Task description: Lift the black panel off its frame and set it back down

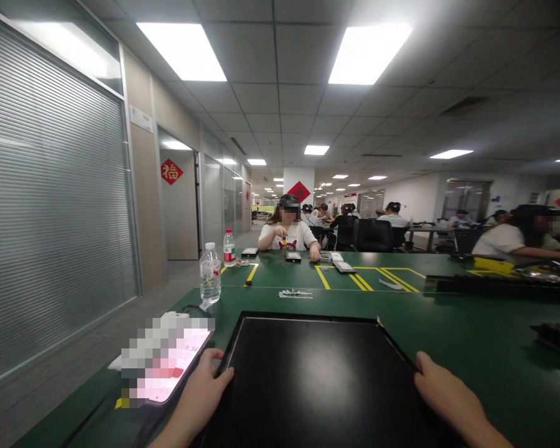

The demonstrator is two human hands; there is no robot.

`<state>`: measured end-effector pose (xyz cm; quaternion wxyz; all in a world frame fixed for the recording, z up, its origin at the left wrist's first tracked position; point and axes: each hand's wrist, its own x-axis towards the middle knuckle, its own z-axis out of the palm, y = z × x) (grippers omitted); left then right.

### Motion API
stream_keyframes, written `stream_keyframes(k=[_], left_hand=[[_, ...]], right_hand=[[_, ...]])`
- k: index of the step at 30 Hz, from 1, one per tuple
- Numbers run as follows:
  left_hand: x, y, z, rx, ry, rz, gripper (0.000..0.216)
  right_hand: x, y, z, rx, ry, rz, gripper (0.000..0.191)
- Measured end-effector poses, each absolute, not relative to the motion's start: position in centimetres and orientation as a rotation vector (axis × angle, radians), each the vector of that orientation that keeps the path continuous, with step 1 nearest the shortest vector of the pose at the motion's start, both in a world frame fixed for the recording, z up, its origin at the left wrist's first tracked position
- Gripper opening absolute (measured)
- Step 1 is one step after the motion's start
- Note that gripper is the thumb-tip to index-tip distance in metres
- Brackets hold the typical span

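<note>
A flat black screen panel [317,379] with a thin dark frame lies face up in front of me, over the green table. My left hand [208,381] grips its left edge, thumb on top and fingers around the side. At the opposite edge, my right hand [441,382] holds the frame, its fingers mostly hidden beneath the panel. A small pale tab sticks up at the far right corner. Just left of my left hand lies a phone [186,358] with its pink screen lit, partly blurred out.
Two water bottles [210,274] stand on the green table [485,348] at the left. Whitish strips [295,294] lie beyond the panel, near yellow tape markings. Across the table a person [287,233] handles small devices [293,256]. Dark parts [476,284] and a yellow tray [493,266] lie right.
</note>
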<state>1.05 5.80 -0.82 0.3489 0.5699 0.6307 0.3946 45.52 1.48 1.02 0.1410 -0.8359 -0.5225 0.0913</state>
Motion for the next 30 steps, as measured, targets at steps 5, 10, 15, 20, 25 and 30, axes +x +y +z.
stream_keyframes(k=[5,10,15,20,25,30], left_hand=[[0.9,6.2,-1.7,1.472,1.634,1.031,0.026],[1.0,6.1,-1.7,1.436,1.607,1.056,0.029],[1.4,5.8,-1.6,1.472,1.624,1.037,0.03],[1.6,5.0,-0.9,1.468,1.604,1.039,0.028],[1.7,4.3,0.1,1.499,1.667,1.058,0.025],[1.4,4.0,-0.5,1.501,1.658,1.077,0.025]], right_hand=[[45.4,1.1,1.1,-2.452,-1.533,0.218,0.014],[45.3,0.7,1.7,-2.465,-1.533,0.231,0.015],[45.3,0.5,2.1,-2.486,-1.522,0.226,0.016],[45.8,0.4,2.0,-2.461,-1.533,0.232,0.022],[46.3,0.4,1.4,-2.464,-1.538,0.222,0.034],[45.9,0.2,1.1,-2.469,-1.568,0.236,0.034]])
